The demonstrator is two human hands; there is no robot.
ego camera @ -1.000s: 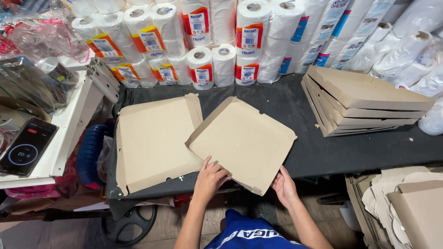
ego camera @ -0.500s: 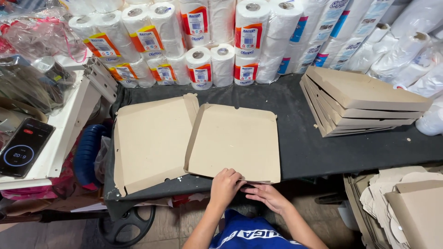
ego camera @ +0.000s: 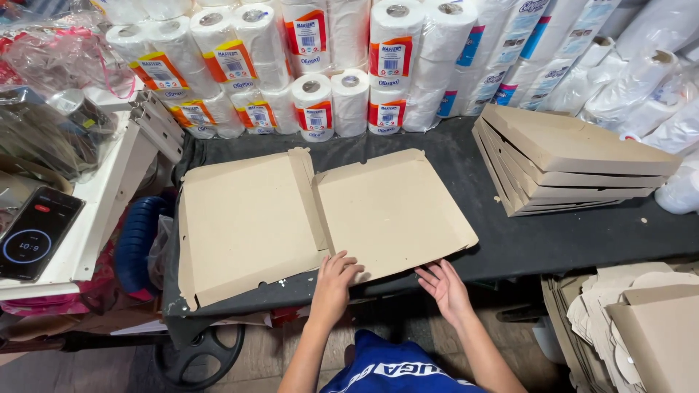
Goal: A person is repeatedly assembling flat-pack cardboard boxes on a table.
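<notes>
One flat cardboard box blank [ego camera: 320, 215] lies open on the black worktop [ego camera: 510, 247], with its near edge at the front rim of the worktop. It has two square panels joined by a fold. The left hand [ego camera: 333, 280] rests on the near edge of the blank, close to the fold, with the fingers [ego camera: 348, 263] spread flat and clamped on nothing. The right hand [ego camera: 445, 287] is just beside the near right edge of the blank, palm up and fingers loosely apart; I cannot tell if it touches the cardboard.

I think the risk is that the blank slides on the smooth worktop when only one hand presses it, so a fold could go crooked. Also the near corner hangs close to the rim and may tip down.

To the right of the blank stands one stack of folded boxes [ego camera: 568, 164]; I count about five, but the layers are hard to separate. Behind the blank are many paper rolls [ego camera: 349, 102], too many to count surely. To the left of the blank lies one phone [ego camera: 33, 233] on a white shelf.
</notes>
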